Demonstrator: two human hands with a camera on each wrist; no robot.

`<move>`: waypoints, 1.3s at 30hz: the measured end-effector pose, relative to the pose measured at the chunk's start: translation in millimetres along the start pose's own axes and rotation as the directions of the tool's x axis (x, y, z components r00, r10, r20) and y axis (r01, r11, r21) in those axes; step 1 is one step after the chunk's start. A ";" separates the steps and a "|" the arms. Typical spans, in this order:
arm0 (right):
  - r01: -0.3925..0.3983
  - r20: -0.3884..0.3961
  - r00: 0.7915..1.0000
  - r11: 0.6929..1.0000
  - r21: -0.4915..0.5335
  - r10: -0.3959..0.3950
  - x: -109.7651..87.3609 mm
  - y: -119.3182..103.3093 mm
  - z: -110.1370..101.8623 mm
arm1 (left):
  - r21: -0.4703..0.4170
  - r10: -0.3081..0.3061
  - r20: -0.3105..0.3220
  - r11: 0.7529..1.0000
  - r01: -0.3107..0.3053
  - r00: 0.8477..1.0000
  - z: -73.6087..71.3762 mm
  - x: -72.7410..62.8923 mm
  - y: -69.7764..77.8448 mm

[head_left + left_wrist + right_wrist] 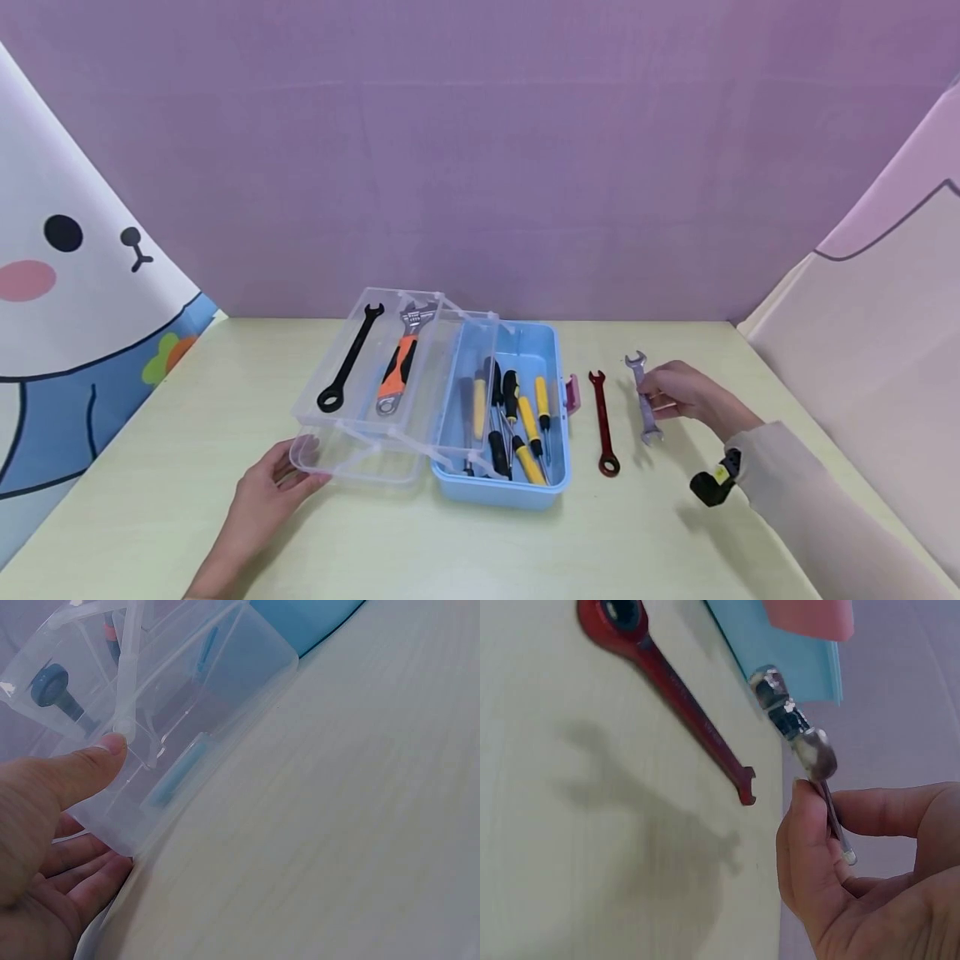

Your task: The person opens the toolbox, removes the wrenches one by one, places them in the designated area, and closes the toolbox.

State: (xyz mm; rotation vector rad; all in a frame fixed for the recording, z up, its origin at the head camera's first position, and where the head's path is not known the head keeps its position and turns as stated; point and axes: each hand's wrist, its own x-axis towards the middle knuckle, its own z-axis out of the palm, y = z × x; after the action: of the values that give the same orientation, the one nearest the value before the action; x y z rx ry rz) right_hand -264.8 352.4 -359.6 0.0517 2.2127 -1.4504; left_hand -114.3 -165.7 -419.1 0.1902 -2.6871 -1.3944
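Observation:
At the right, my right hand pinches a silver double open-end wrench by its middle. In the right wrist view the wrench is held above the table, casting a shadow. A red combination wrench lies on the table between it and the blue toolbox. My left hand grips the near left corner of the toolbox's clear plastic lid, thumb on top and fingers beneath. A clear tray carries a black combination wrench and an orange-handled adjustable wrench.
Several yellow and black screwdrivers lie inside the toolbox, partly seen through the clear plastic. A pink latch sticks out from its right side. A purple cloth backdrop rises behind the pale wooden table.

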 end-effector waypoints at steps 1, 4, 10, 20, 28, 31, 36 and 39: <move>-0.005 -0.002 1.000 1.000 0.004 0.005 0.1 1.5 -0.3 | -0.001 0.003 -0.001 1.000 -0.003 1.000 -0.1 0.2 -0.1; -0.012 -0.009 1.000 1.000 0.001 0.012 0.1 6.0 -1.4 | -0.003 0.013 -0.006 1.000 -0.013 1.000 -0.5 0.9 -0.4; -0.010 -0.018 1.000 1.000 -0.012 0.010 -0.7 14.4 -3.3 | 0.004 0.019 -0.006 1.000 -0.019 1.000 -1.2 0.9 0.4; -0.025 -0.042 0.999 1.000 -0.015 0.025 1.9 30.6 -2.2 | 0.014 0.015 -0.011 1.000 -0.015 1.000 -0.8 0.1 0.8; -0.034 -0.044 0.998 0.999 -0.009 0.033 2.8 36.2 1.0 | -0.003 0.011 -0.008 1.000 -0.011 1.000 0.2 0.1 -1.1; -0.035 -0.048 0.998 0.999 -0.002 0.035 3.4 37.9 3.5 | 0.000 0.005 -0.009 1.000 -0.005 1.000 0.3 0.2 -1.4; -0.035 -0.066 0.997 0.999 0.012 0.035 6.1 41.5 6.1 | 0.001 0.007 -0.010 1.000 -0.007 1.000 0.3 0.5 -0.7; -0.037 -0.083 0.996 0.999 -0.008 0.037 8.9 43.7 7.5 | -0.002 0.007 -0.011 1.000 -0.007 1.000 0.1 0.6 -0.3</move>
State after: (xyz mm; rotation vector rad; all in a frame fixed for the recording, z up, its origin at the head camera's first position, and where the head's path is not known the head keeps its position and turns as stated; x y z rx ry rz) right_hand -257.1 362.8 -403.0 0.1517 2.2725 -1.4418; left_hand -115.0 -165.8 -419.4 0.1883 -2.6747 -1.3903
